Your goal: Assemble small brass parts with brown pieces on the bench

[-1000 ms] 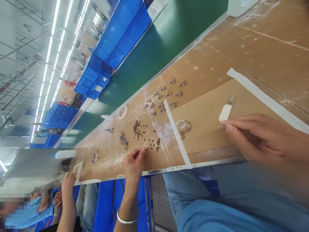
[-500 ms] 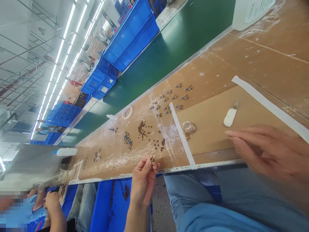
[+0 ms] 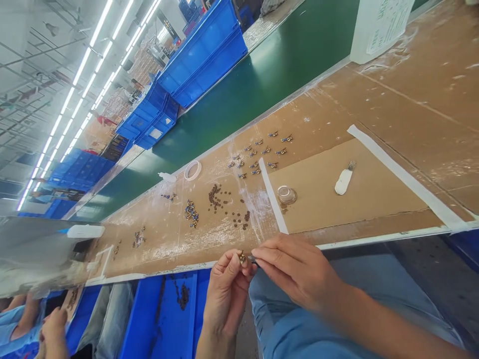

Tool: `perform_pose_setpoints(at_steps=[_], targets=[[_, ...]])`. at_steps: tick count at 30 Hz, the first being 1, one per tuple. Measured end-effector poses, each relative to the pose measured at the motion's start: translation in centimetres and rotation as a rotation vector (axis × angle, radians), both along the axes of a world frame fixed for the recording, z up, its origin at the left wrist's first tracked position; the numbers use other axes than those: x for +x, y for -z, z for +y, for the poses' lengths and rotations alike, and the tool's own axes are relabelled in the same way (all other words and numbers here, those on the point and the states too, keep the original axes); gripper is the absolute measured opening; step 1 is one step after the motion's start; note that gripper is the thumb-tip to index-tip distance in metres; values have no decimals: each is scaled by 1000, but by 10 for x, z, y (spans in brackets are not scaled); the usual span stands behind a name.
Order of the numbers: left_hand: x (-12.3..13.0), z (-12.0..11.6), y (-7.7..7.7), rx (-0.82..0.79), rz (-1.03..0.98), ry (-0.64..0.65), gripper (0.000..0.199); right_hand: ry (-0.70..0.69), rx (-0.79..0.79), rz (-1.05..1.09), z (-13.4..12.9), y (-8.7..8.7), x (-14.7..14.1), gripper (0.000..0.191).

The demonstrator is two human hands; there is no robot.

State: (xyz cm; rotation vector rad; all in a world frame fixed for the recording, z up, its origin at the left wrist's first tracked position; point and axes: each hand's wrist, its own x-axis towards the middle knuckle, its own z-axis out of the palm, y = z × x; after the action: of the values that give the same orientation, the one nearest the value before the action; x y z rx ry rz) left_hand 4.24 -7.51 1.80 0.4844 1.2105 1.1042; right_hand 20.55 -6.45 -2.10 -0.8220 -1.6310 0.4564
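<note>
My left hand [image 3: 229,281] pinches a small bronze-coloured figure [image 3: 242,258] between thumb and fingers, just off the table's front edge. Close beside it on the right, my right hand [image 3: 295,267] has its thumb and fingertips pressed together, almost touching the figure; what they hold, if anything, is hidden. Beyond the hands lie scattered brown round pieces [image 3: 215,195] and a heap of blue and gold figures [image 3: 191,214]. Several more such figures [image 3: 256,171] are spread out farther back. A small clear cup [image 3: 286,194] stands right of a white tape strip [image 3: 272,195].
A white-handled tool [image 3: 343,181] lies on the cardboard at right. A tape roll [image 3: 192,170] and small white bottle [image 3: 167,177] sit near the green belt [image 3: 292,65]. A large white container [image 3: 381,30] stands behind. A co-worker's hand [image 3: 54,324] shows lower left, near blue bins [image 3: 160,314].
My right hand has moved left and down from over the cardboard to beside my left hand, and its fingers have come together. The view has shifted slightly.
</note>
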Motion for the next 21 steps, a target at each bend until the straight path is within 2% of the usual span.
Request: perform_pose_setpoints(at_steps=[10,16,21], targets=[[3,-3,2,-35,-40,-9,18,-57,-39,21,-3,0,-10,17],[7,-4,1,-33,35,-24,22,-65,-51,23,-2,1,-9,15],[13,-7,-1,44,168,-78,22,-3,-2,-5,-3,8,-10,17]])
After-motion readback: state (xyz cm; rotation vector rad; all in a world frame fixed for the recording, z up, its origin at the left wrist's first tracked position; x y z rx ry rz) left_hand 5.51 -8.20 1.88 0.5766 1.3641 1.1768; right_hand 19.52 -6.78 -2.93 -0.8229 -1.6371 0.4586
